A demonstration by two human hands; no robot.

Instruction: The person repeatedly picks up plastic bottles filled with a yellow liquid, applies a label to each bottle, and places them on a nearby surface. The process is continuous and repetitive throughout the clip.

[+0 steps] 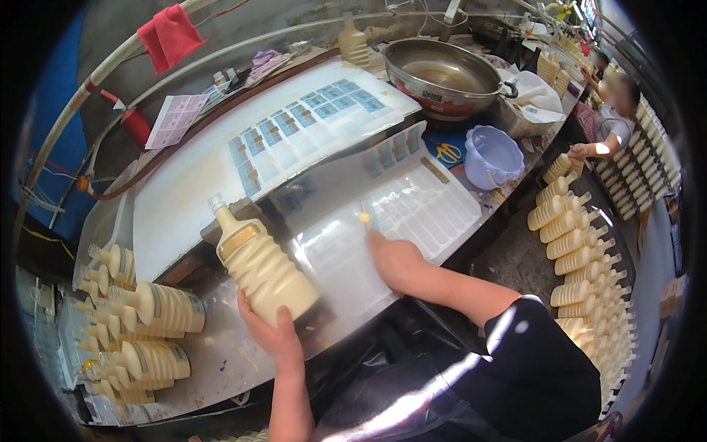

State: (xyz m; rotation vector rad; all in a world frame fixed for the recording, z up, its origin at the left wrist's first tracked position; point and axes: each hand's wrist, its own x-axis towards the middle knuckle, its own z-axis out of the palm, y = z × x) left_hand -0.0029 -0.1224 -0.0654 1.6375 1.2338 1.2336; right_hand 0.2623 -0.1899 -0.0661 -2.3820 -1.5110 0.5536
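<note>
My left hand (272,335) grips the base of a cream ribbed bottle (258,261) with a clear cap and a gold label, tilted so its neck points up and left. My right hand (395,259) rests on a glossy white sticker sheet (412,206) and pinches a small yellow-tipped piece (364,216) lifted from it. A second sheet with rows of blue labels (294,132) lies behind.
Several cream bottles (147,317) lie stacked at my left; many more (582,265) are stacked at right. A steel basin (445,77), a lilac plastic bowl (492,156), yellow scissors (447,152) and a red cloth (171,34) lie beyond. Another person (615,118) works at far right.
</note>
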